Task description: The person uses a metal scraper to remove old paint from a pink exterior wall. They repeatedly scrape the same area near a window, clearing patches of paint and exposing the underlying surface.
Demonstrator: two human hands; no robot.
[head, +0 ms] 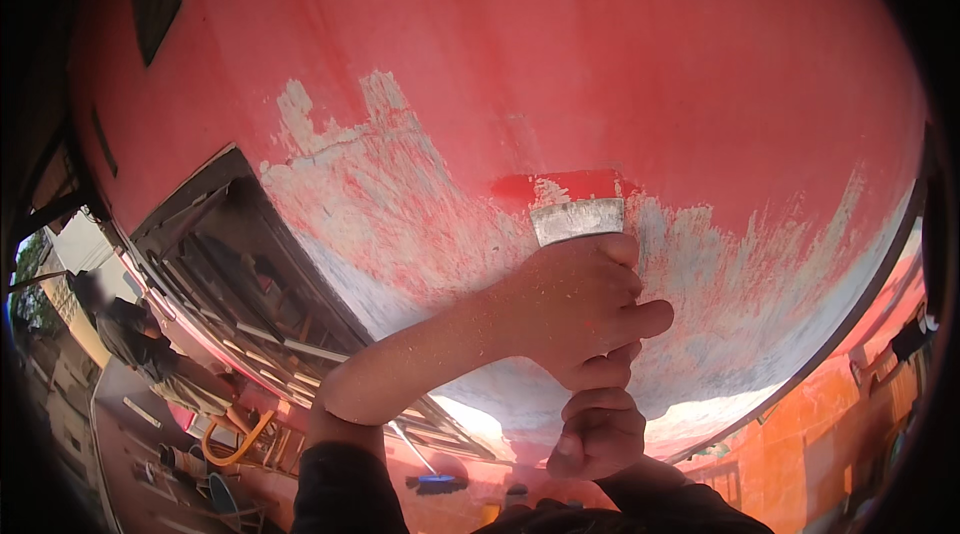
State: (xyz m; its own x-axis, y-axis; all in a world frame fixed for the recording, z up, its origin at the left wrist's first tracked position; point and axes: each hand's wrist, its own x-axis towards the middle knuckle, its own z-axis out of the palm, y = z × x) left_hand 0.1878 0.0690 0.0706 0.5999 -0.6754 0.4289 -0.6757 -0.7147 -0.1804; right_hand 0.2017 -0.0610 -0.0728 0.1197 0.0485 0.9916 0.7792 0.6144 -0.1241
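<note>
A wide-bladed paint scraper (pixel 577 220) has its metal blade against the wall (pixel 675 83), which is coated in red paint. My left hand (pixel 585 309) is wrapped around the tool just below the blade, its forearm reaching in from the left. Directly beneath, my right hand (pixel 600 433) is closed around the lower end of the tool; the fingers hide the handle. Above the blade edge lies a brighter red patch (pixel 592 183) with a small pale scraped spot beside it. Bared whitish-grey plaster (pixel 675 256) with red streaks spreads to both sides.
Left of the scraped area is a dark-framed window with slats (pixel 255 264). A person (pixel 142 339) stands at the far left, near a wooden chair (pixel 240 444). A blue broom (pixel 435 484) is below. An orange wall (pixel 780 451) rises at right.
</note>
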